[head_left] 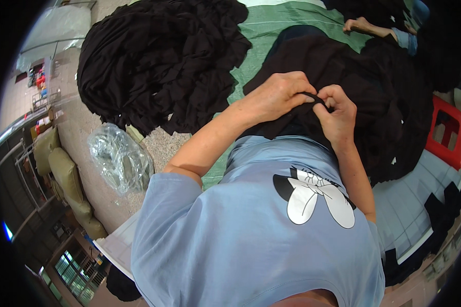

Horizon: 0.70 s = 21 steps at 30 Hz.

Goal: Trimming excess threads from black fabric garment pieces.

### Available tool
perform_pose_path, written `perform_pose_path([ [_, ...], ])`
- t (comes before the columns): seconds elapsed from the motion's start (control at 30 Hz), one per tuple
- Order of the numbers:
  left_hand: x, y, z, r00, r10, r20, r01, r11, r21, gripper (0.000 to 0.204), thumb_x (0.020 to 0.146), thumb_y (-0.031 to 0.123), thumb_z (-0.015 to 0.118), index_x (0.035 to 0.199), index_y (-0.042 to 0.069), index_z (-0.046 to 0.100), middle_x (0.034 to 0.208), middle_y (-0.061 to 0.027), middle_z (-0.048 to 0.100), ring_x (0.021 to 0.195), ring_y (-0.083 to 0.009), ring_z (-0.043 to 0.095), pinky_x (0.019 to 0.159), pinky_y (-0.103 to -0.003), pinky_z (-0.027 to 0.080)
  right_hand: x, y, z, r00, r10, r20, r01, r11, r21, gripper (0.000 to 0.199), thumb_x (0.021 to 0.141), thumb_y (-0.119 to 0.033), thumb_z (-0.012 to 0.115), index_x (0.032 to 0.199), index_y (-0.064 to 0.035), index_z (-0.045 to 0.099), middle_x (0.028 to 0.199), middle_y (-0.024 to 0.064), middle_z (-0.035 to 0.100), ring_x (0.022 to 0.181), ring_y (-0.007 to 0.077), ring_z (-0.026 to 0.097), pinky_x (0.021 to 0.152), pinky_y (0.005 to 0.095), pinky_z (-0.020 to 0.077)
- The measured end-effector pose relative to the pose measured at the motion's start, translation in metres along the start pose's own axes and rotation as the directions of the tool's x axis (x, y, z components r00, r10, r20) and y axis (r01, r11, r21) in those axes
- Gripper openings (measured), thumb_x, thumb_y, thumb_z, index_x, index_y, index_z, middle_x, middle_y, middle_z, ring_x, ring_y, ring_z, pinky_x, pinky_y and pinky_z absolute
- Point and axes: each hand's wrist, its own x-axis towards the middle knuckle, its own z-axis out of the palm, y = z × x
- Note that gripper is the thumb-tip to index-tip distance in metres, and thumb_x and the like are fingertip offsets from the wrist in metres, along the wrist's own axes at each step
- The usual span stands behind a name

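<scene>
Head view: black cloth (301, 116) pinched in both hands (280, 96) (338, 116).

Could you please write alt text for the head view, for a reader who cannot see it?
A person's left hand and right hand pinch black cloth in front of a blue shirt. Ahead to the left, a large black fabric pile lies partly over a green sheet, with a clear plastic bag nearer the person.
</scene>
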Motion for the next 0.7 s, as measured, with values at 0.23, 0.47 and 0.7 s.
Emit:
perform_pose_path([
  [0.23, 0.001, -0.014, 0.023, 0.953, 0.282, -0.110, -0.244, 0.930, 0.274, 0.020, 0.077, -0.001, 0.070, 0.096, -0.001, 0.064, 0.086, -0.0116, 0.057, 0.080, -0.0303, 0.061, 0.065, -0.038, 0.052, -0.001, 0.012, -0.003, 0.983, 0.183, 0.014, -0.181, 0.955, 0.235, 0.019, 0.074, 0.010, 0.063, 0.086, -0.0046, 0.059, 0.068, -0.0086, 0.048, 0.057, -0.0013, 0.040, 0.052, 0.0173, 0.0317],
  [0.47, 0.007, -0.010, 0.028, 0.914, 0.370, -0.164, -0.282, 0.873, 0.397, 0.026, 0.069, -0.002, 0.070, 0.094, 0.001, 0.062, 0.083, -0.0100, 0.055, 0.077, -0.0288, 0.060, 0.061, -0.037, 0.051, -0.001, 0.006, -0.001, 0.985, 0.138, -0.104, -0.104, 0.953, 0.285, 0.020, 0.075, 0.011, 0.064, 0.087, -0.0042, 0.059, 0.073, -0.0077, 0.053, 0.060, -0.0017, 0.044, 0.053, 0.0162, 0.0345],
  [0.7, 0.004, -0.008, 0.019, 0.896, 0.403, -0.186, -0.304, 0.863, 0.405, 0.030, 0.068, -0.003, 0.072, 0.096, 0.002, 0.062, 0.081, -0.0102, 0.057, 0.071, -0.0292, 0.061, 0.059, -0.036, 0.050, 0.000, -0.003, 0.002, 0.989, 0.042, -0.139, -0.017, 0.984, 0.177, 0.021, 0.070, 0.012, 0.064, 0.083, -0.0037, 0.059, 0.075, -0.0041, 0.055, 0.058, 0.0014, 0.042, 0.053, 0.0195, 0.0351],
])
